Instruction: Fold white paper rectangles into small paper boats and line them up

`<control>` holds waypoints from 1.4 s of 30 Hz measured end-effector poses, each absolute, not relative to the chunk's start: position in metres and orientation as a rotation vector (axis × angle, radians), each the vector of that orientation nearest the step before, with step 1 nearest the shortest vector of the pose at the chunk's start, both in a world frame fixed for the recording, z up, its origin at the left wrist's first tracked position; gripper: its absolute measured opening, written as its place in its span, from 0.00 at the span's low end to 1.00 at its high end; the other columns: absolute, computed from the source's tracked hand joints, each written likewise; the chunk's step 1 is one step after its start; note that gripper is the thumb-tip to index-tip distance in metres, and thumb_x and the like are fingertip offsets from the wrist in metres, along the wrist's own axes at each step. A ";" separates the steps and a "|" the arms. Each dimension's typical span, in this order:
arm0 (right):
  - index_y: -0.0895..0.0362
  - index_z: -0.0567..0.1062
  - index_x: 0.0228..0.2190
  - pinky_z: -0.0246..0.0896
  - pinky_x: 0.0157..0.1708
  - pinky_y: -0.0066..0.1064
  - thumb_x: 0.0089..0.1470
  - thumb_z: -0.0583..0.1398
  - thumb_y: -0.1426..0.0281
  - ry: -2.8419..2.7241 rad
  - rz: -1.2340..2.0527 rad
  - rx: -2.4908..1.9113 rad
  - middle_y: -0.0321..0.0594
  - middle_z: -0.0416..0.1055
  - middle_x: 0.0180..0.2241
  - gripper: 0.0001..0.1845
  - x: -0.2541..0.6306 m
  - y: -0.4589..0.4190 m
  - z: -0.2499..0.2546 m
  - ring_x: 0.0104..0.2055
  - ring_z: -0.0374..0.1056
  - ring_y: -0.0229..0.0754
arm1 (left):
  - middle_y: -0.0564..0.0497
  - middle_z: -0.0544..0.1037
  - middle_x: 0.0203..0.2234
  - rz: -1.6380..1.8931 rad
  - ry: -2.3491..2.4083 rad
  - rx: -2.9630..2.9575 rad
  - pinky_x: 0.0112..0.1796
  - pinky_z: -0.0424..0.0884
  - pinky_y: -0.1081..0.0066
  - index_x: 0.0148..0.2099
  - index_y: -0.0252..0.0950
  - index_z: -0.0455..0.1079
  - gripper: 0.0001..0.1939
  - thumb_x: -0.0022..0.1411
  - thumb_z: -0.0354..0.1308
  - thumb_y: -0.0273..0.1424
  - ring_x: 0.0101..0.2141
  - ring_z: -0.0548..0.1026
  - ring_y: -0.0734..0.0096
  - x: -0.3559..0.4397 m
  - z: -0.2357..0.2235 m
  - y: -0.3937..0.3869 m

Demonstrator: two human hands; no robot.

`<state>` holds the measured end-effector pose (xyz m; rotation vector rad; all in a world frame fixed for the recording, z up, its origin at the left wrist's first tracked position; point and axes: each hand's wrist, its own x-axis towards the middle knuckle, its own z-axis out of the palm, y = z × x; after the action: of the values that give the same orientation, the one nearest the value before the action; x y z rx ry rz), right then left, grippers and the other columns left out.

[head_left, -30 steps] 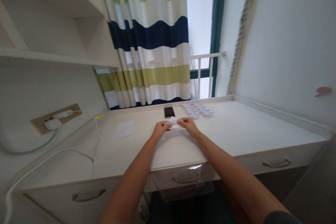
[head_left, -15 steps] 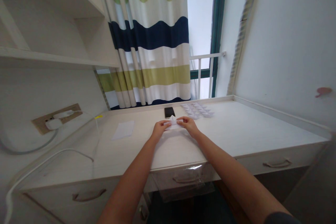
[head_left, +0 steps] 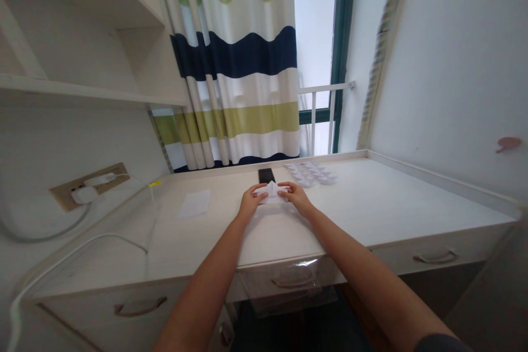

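A white folded paper boat [head_left: 272, 191] with a pointed middle peak is held just above the desk, between my two hands. My left hand [head_left: 250, 201] pinches its left end between thumb and fingers. On the other end, my right hand [head_left: 297, 198] has the same kind of pinch. Right behind the paper lies a black phone [head_left: 266, 175], its near edge partly covered by the peak. Several folded paper boats [head_left: 311, 174] stand in rows on the desk beyond my right hand.
A stack of white paper sheets [head_left: 194, 203] lies to the left on the white desk [head_left: 412, 198]. White cables [head_left: 94, 242] run from a wall socket [head_left: 89, 187] at the left. A shelf [head_left: 91, 91] overhangs the left side, and a striped curtain [head_left: 247, 66] hangs behind.
The front of the paper between my hands has opened downward, and its centre peak shows wider and fuller. Both hands stay in almost the same place.
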<state>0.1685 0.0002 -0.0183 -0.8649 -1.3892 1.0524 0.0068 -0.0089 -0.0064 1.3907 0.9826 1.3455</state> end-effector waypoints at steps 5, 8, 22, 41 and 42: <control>0.61 0.73 0.25 0.53 0.22 0.25 0.32 0.63 0.63 -1.549 1.092 -0.889 0.35 0.68 0.20 0.16 0.167 -0.002 -0.020 0.21 0.60 0.33 | 0.55 0.72 0.19 1.294 0.997 1.480 0.24 0.66 0.76 0.46 0.32 0.63 0.25 0.42 0.61 0.30 0.20 0.70 0.77 0.007 -0.010 -0.008; 0.62 0.73 0.21 0.51 0.21 0.24 0.32 0.63 0.63 -1.606 1.000 -0.950 0.33 0.67 0.18 0.14 0.167 -0.004 -0.017 0.20 0.58 0.32 | 0.56 0.71 0.18 1.286 1.028 1.522 0.22 0.64 0.78 0.45 0.32 0.63 0.26 0.41 0.61 0.30 0.20 0.68 0.78 0.008 -0.012 -0.007; 0.62 0.75 0.24 0.50 0.22 0.25 0.34 0.62 0.63 -1.665 1.008 -0.938 0.34 0.68 0.19 0.14 0.168 -0.006 -0.016 0.21 0.59 0.33 | 0.53 0.73 0.20 1.224 1.068 1.586 0.25 0.64 0.76 0.32 0.32 0.69 0.17 0.36 0.64 0.31 0.22 0.69 0.75 0.006 -0.011 -0.007; 0.63 0.74 0.26 0.50 0.22 0.24 0.35 0.62 0.63 -1.641 1.140 -0.897 0.35 0.69 0.20 0.16 0.170 -0.008 -0.014 0.21 0.59 0.33 | 0.51 0.73 0.23 1.158 0.973 1.376 0.27 0.66 0.74 0.30 0.29 0.71 0.20 0.33 0.66 0.36 0.24 0.69 0.75 0.006 -0.011 -0.007; 0.63 0.74 0.26 0.50 0.22 0.24 0.35 0.62 0.63 -1.628 1.165 -0.883 0.36 0.69 0.21 0.17 0.171 -0.009 -0.013 0.22 0.59 0.33 | 0.50 0.74 0.23 1.147 0.961 1.359 0.28 0.67 0.73 0.30 0.29 0.71 0.20 0.33 0.65 0.36 0.25 0.70 0.74 0.006 -0.011 -0.007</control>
<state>0.1708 -0.0090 -0.0133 -0.8833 -1.6281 1.1646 0.0056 -0.0072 -0.0107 1.3593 0.9605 1.1467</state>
